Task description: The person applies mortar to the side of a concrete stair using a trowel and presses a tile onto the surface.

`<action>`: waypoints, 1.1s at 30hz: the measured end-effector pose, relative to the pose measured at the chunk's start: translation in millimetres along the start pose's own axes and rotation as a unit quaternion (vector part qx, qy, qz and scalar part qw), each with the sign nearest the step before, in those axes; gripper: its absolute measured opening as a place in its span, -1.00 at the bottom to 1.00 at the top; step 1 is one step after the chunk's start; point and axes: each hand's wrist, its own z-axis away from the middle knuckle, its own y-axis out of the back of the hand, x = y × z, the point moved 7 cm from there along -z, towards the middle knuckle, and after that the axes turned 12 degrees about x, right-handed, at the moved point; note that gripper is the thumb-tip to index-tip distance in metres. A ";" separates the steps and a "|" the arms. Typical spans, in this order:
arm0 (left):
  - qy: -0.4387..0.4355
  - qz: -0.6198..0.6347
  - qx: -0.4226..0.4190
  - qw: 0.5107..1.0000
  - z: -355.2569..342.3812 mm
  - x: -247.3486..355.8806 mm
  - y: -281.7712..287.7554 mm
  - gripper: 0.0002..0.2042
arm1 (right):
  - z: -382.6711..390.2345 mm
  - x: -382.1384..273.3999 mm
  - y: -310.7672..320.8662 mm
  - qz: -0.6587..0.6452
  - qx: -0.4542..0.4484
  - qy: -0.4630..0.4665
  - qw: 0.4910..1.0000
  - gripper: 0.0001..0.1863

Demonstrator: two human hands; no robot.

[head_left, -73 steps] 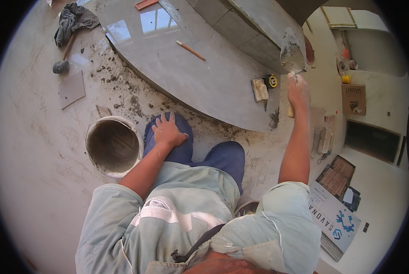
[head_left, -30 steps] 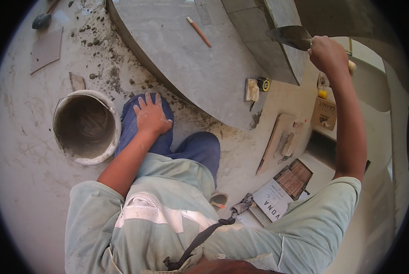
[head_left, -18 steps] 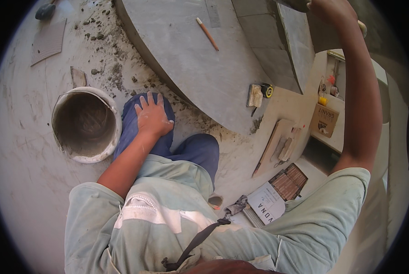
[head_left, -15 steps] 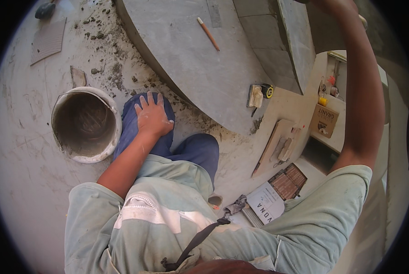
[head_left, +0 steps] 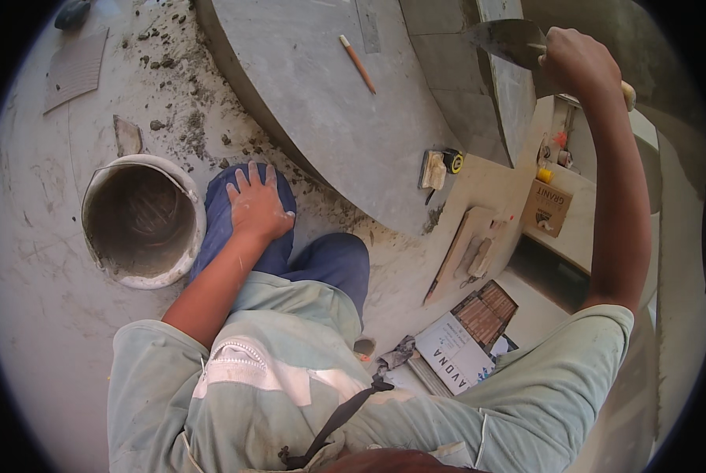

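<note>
My right hand [head_left: 580, 65], raised at the far right, is closed around the wooden handle of a trowel [head_left: 512, 41]. Its grey metal blade points left, beside the top edge of a grey tiled upright [head_left: 448, 75]; whether blade and edge touch I cannot tell. My left hand [head_left: 257, 206] rests palm down on my blue-trousered knee, fingers spread, with pale dust on them. Left of that knee stands a pale bucket [head_left: 199, 225], its inside smeared with mortar. A curved grey slab [head_left: 313, 94] in front of me carries an orange pencil [head_left: 358, 66].
A tape measure [head_left: 453, 161] lies by the slab's right edge. Farther right are a wooden float [head_left: 457, 254], a brown box [head_left: 548, 207] and a printed tile carton [head_left: 457, 351]. Mortar crumbs [head_left: 191, 130] litter the floor along the slab, near a tile piece [head_left: 77, 69].
My right hand has come down and nearer, bringing the trowel into view over the tiled upright. My left hand stays on the knee. The whole view has shifted slightly.
</note>
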 end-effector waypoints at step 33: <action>-0.006 -0.004 -0.002 1.000 -1.5 1.3 0.5 -0.01 | -14.4 26.8 6.7 -0.016 0.001 0.001 1.000 -0.65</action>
